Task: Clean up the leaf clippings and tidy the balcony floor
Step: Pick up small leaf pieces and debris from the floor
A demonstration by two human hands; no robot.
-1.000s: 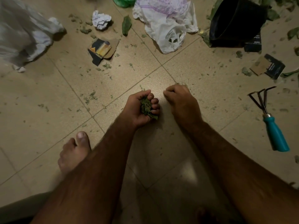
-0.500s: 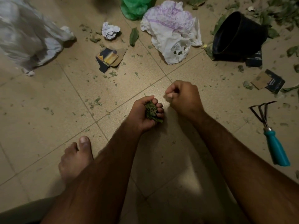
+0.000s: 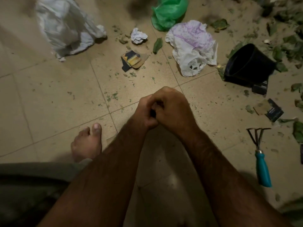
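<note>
- Writing: the dark card piece at right carries small pale print, too small to read. No brand can be made out anywhere.
- Surface: beige tiled floor with thin grout lines, dimly lit.
- Leaf clippings: small green flecks lie scattered over the tiles ahead of the hands, with larger leaves heaped at upper right.
- Left hand: curled into a fist, pressed against the right hand, whose fingers curl over it. A dark wad shows in the gap between them, and I cannot tell what it is.
- Count: one black pot on its side; one three-pronged hand rake with a teal handle; one green bag; one white bag with purple print; one pale sack; one crumpled paper ball; one torn cardboard piece; one bare foot.
</note>
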